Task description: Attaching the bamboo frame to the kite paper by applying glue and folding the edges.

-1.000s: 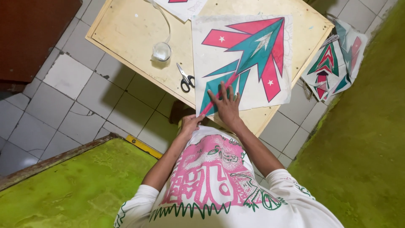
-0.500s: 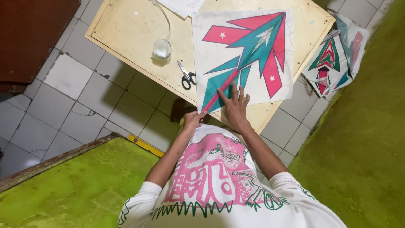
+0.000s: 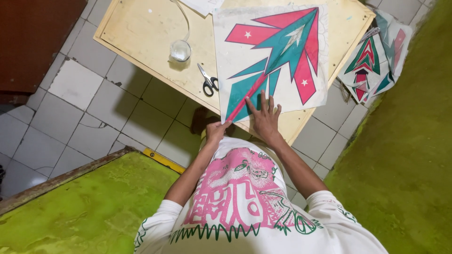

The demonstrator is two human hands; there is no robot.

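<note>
**As the right hand spreads flat, the kite sheet lies pinned**

Whereas a moment ago the right hand sat nearer the sheet's lower tip, it has now slid up onto the white paper kite printed with a teal and pink arrow. It lies palm down with its fingers spread wide, gripping nothing. That looks like smoothing work, the kite now held flat on the pale plywood worktop.

The left hand sits at the kite's bottom corner, at the worktop's near edge. Its fingers curl there, but whether they pinch the paper cannot be told.

Black-handled scissors lie just beside the kite, with a small clear glass jar near them. A stack of similar kites rests on the tiled floor, partly hidden by the worktop corner. A white sheet is cut off at the top.
</note>
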